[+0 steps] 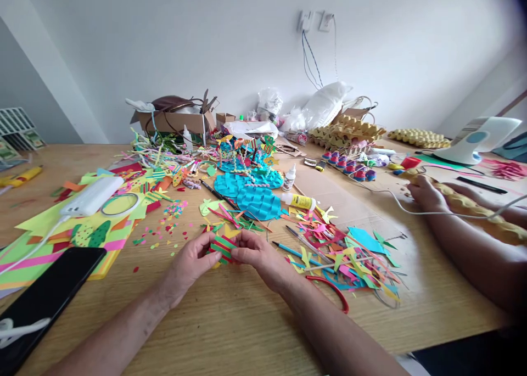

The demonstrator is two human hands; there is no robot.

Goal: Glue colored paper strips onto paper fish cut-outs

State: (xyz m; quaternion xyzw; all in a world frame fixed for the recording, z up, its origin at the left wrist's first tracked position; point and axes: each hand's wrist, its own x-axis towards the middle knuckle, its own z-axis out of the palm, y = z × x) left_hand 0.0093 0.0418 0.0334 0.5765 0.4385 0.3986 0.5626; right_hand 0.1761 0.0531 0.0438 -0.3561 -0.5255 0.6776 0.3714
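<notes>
Both forearms reach in from the near edge of the bench (pixel 230 321), and the left hand (pixel 190 265) and right hand (pixel 263 261) meet over a small red-and-green striped paper piece (pixel 222 248). Fingers (pixel 246 243) of both hands are closed on it, pinching its opposite edges just above the wood. It looks like a folding or pressing step; the next move seems to call for a steady pinch and a small turn. Paper scraps (pixel 349 261) lie just to the right; a co-worker's hand (pixel 426 194) is well apart
</notes>
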